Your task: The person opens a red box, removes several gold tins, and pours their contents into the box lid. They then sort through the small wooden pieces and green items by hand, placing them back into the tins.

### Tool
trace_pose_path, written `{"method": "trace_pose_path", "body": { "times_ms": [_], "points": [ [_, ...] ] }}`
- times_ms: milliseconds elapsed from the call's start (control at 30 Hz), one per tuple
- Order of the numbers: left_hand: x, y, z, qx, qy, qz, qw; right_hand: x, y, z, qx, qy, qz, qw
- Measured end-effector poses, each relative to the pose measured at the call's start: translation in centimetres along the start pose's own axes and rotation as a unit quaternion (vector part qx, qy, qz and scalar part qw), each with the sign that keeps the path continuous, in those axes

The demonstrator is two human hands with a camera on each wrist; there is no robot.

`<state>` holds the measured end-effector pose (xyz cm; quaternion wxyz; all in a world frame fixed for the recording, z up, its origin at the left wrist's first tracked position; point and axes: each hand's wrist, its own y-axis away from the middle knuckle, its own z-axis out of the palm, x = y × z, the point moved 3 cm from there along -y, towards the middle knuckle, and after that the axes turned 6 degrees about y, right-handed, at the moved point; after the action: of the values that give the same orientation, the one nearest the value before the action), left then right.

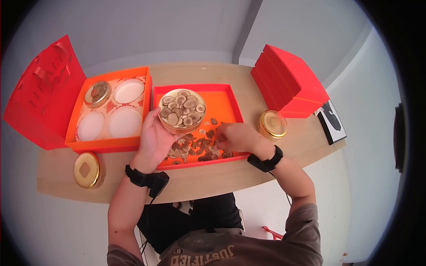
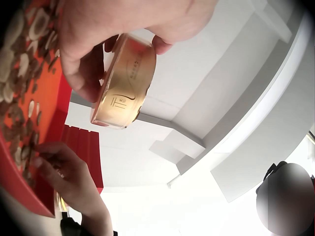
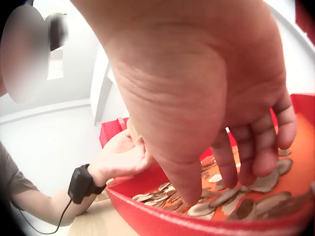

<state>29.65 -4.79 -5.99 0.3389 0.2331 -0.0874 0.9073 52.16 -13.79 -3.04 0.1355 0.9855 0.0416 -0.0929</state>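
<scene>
A round clear jar with a gold side label (image 2: 127, 81) is filled with pale, dark-rimmed dried slices (image 1: 183, 108). My left hand (image 1: 155, 139) holds it tilted above the red-walled tray (image 1: 226, 99), thumb and fingers around its side. More dried slices (image 1: 202, 146) lie loose across the near part of the orange tray floor. My right hand (image 1: 239, 135) is down in the tray among them. In the right wrist view its fingers (image 3: 248, 157) point downward, spread from the thumb, with their tips at the slices.
Left of the tray stands an open orange box (image 1: 106, 145) with round white recesses, one holding a jar (image 1: 97, 93). Its red lid (image 1: 46, 95) leans outward. Gold-lidded jars stand front left (image 1: 86, 170) and right (image 1: 273, 124). A red box (image 1: 290, 82) stands back right.
</scene>
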Motion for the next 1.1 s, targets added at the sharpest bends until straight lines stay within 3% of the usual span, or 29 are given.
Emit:
{"method": "trace_pose_path", "body": {
  "times_ms": [300,500,600,667,800,900,1067,1100],
  "points": [
    [-0.1,-0.1,-0.2,0.005,0.008,-0.001,1.000,-0.7,-0.3,1.8,0.031,0.060,-0.061,0.996],
    [-0.2,-0.2,-0.3,-0.003,0.008,-0.004,1.000,0.0,-0.2,1.3,0.121,0.071,-0.084,0.987],
    [-0.1,-0.3,-0.5,-0.001,0.003,-0.005,1.000,0.3,0.0,0.1,0.069,0.025,-0.046,0.996],
    [-0.2,-0.2,-0.5,0.002,0.000,-0.005,1.000,1.1,0.0,0.0,0.045,-0.116,-0.032,0.992],
    [-0.2,-0.2,-0.5,-0.004,0.002,-0.008,1.000,1.7,0.2,-0.4,0.062,-0.229,-0.055,0.970],
    [-0.3,-0.3,-0.8,-0.002,-0.003,-0.007,1.000,1.1,0.6,-1.8,0.107,-0.264,-0.038,0.958],
    [-0.4,-0.2,-0.7,0.012,-0.023,-0.017,1.000,-1.4,0.5,-5.0,0.291,-0.251,-0.086,0.919],
    [-0.5,-0.2,-0.7,0.013,-0.022,-0.020,0.999,-2.3,0.3,-5.4,0.296,-0.252,-0.087,0.917]
  ]
}}
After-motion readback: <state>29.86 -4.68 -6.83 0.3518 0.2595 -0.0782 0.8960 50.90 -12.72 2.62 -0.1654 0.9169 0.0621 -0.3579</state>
